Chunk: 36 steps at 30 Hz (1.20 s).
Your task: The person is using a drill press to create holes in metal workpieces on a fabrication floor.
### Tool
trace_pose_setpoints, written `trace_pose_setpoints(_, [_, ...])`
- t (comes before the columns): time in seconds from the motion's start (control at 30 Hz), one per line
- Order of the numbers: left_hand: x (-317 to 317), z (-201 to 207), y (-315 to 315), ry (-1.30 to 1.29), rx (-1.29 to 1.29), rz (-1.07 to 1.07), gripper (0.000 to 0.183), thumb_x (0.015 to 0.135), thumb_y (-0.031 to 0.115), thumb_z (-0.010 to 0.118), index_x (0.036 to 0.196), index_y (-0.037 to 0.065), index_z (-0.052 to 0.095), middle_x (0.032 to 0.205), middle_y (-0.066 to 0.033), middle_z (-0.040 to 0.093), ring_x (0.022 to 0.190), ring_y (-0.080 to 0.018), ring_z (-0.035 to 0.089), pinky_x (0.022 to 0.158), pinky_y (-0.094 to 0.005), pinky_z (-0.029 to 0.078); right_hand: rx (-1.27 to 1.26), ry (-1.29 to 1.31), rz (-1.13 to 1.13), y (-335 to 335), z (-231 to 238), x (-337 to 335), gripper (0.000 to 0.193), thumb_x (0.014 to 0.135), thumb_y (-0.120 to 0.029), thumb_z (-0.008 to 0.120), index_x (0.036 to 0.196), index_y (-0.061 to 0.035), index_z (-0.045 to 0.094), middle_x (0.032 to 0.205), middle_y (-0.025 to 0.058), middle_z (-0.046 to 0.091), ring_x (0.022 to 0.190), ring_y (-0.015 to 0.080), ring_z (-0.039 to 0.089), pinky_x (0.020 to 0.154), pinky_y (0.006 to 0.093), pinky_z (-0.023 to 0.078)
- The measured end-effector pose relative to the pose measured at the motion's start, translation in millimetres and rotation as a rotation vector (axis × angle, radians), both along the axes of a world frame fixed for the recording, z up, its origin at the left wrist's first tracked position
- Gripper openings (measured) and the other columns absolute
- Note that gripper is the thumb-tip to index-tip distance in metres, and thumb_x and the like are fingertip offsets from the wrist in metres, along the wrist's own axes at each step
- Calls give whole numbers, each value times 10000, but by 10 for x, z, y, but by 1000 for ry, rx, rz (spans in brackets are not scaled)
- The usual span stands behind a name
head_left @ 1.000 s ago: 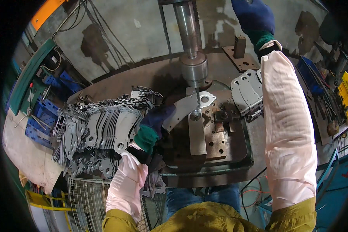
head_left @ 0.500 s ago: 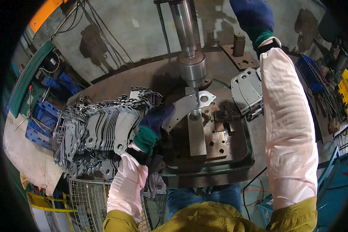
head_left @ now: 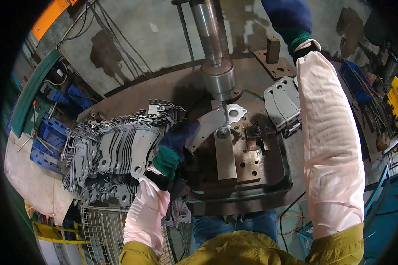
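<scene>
My left hand [head_left: 176,140], in a blue glove with a green cuff, is closed on the lower left end of a flat grey metal plate [head_left: 206,126]. The plate slants up to the right, and its far end has a large round hole and a lobed edge. It lies over a steel fixture block [head_left: 226,154] on the drill press. Above it hangs the drill chuck [head_left: 218,79], whose drill bit [head_left: 226,111] reaches down to the plate; contact is unclear. My right hand [head_left: 289,17], gloved alike, is raised at the top right. Its fingers are hidden beyond the upper edge.
Many similar metal plates [head_left: 127,148] stand stacked on the left of the bench. A smaller pile of plates [head_left: 282,105] lies right of the fixture. Behind it sits a steel base with an upright block [head_left: 273,51]. Blue bins [head_left: 46,150] and a wire basket [head_left: 104,229] are at left.
</scene>
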<state>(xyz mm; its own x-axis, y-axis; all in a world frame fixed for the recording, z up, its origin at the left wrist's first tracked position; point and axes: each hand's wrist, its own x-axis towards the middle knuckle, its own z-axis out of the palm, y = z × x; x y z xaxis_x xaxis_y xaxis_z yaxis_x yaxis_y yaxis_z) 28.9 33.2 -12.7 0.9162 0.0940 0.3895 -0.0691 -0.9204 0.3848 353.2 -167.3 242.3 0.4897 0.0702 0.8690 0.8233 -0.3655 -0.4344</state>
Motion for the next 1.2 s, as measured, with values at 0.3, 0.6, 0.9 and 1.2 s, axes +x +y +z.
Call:
trace_pose_setpoints(0.3, [84,256,-144,-67,135,-46,623,744,6,682,1359,67,605,1293,-199,644,1166,-395,618,1030,-421,495,32,7,6,-53,-14,31,409,944,-469,575,910,-83,707,858,211,699,857,436,672,744,535,515])
trace_pose_setpoints(0.6, [123,-21,56,-83,169,-65,711,691,61,744,1384,71,582,1320,-183,631,1182,-396,602,1030,-435,483,36,49,20,-42,-12,49,435,938,-493,578,960,-83,721,896,228,703,894,440,675,765,529,522])
trace_pose_setpoints(0.9, [96,174,-27,-47,143,-75,653,719,44,708,1362,53,598,1321,-173,636,1195,-381,601,1038,-429,481,13,21,-7,-55,2,52,432,946,-480,552,933,-80,715,905,226,705,905,448,670,776,540,519])
trace_pose_setpoints(1.2, [101,123,-10,-66,254,-60,654,728,40,696,1372,83,596,1331,-146,639,1197,-372,602,1045,-425,482,29,34,-3,-31,22,16,435,946,-476,553,926,-74,718,902,228,704,905,451,668,776,543,516])
